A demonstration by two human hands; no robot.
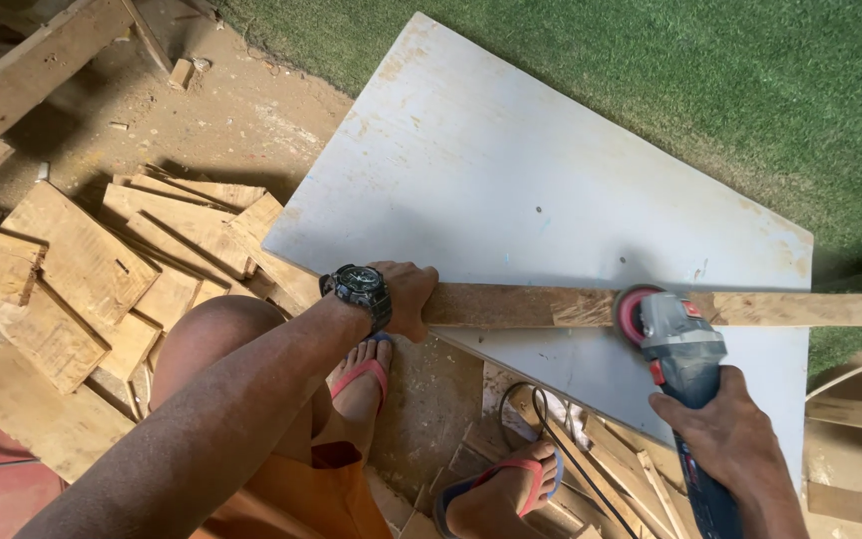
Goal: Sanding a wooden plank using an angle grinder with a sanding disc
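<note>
No packages, signs or screens show here. The only label-like thing is a small red patch with pale markings on the grey body of the angle grinder (685, 349), just behind its disc guard, near the right edge of the pale board (511, 170); its markings are too small to make out.

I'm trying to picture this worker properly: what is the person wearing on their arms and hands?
Both arms are bare, with no sleeves and no gloves. The left hand has a chunky black wristwatch strapped just behind it. The right hand wears nothing: no watch, band or ring shows. The fingers on both hands are uncovered.
</note>
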